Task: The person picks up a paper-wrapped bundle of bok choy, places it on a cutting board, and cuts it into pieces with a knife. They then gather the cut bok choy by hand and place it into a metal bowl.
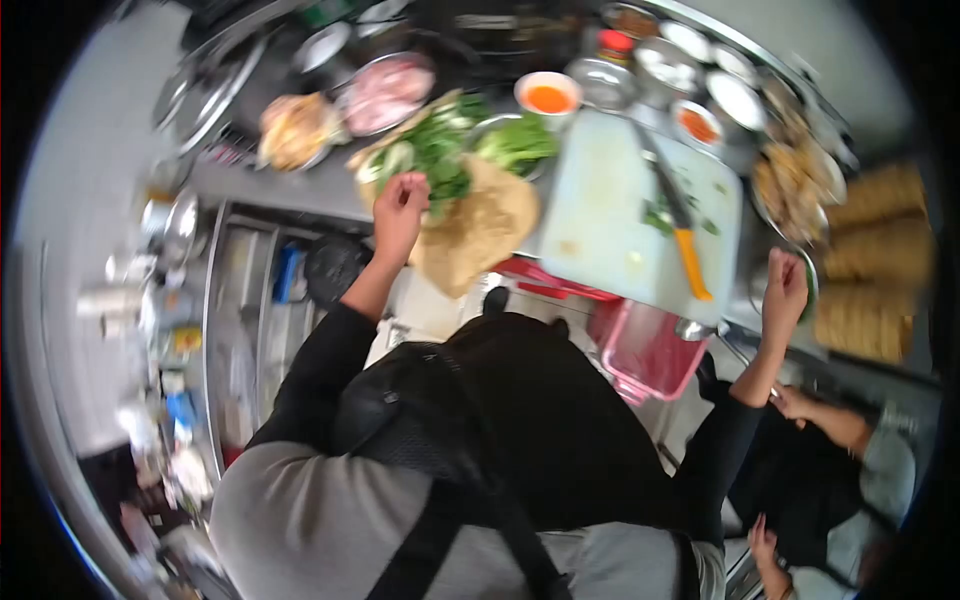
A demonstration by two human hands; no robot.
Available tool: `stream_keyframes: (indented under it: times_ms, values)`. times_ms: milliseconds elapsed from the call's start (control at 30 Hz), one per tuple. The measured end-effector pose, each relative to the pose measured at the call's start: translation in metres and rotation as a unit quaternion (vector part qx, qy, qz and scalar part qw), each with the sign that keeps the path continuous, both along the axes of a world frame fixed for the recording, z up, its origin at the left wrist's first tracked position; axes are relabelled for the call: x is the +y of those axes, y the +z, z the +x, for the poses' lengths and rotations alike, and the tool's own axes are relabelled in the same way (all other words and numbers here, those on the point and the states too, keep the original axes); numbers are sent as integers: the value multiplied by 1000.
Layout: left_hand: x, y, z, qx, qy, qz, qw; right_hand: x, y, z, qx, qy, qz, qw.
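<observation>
My left hand [402, 212] is closed at the edge of a pile of leafy greens [435, 145] on brown paper [485, 225]; whether it grips anything is too blurred to tell. On the right, my right hand [787, 285] is closed beside a metal bowl [757, 283] with something green in it, its fingertips pressed together. Between the hands lies a white cutting board [600, 210] with green scraps. A knife with a yellow handle [690, 262] rests on the board, touched by neither hand. Lettuce [518, 145] fills a bowl beside the board.
Bowls of raw meat [388, 92], orange sauce [549, 98] and brown food [790, 190] line the counter's back. Bamboo steamers [865, 265] stand at right. A pink bin [655, 350] is below the board. At lower right a co-worker's hand [793, 403] holds a metal handle.
</observation>
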State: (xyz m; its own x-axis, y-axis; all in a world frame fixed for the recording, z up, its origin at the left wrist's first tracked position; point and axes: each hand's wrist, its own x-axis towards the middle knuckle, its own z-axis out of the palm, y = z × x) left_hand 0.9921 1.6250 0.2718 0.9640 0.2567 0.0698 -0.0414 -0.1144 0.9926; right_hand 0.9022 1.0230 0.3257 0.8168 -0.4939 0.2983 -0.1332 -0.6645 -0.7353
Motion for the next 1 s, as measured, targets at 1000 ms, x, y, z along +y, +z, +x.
stream_keyframes:
  times_ms: [1000]
  values:
    - [89, 12, 126, 168, -172, 513, 824, 131, -97, 24, 186, 59, -148, 970]
